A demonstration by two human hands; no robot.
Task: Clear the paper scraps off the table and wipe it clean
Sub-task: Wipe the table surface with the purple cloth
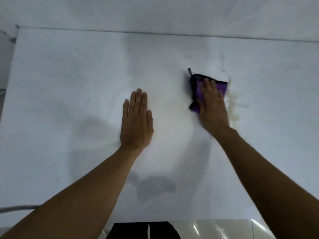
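Observation:
A white table (pixel 69 100) fills the view. My right hand (pixel 211 104) presses flat on a purple cloth with a black edge (pixel 198 87), right of the table's middle. A yellowish smear (pixel 232 107) lies on the table just right of the cloth and hand. My left hand (pixel 136 119) rests flat on the table with straight fingers, left of the cloth and apart from it. No paper scraps show on the table.
The table's far edge (pixel 155 32) meets a white wall. Its near edge (pixel 207 219) runs along the bottom, with shiny floor tiles (pixel 215 229) and dark trouser legs (pixel 138 231) below it. A grey cable (pixel 17 208) lies at the lower left.

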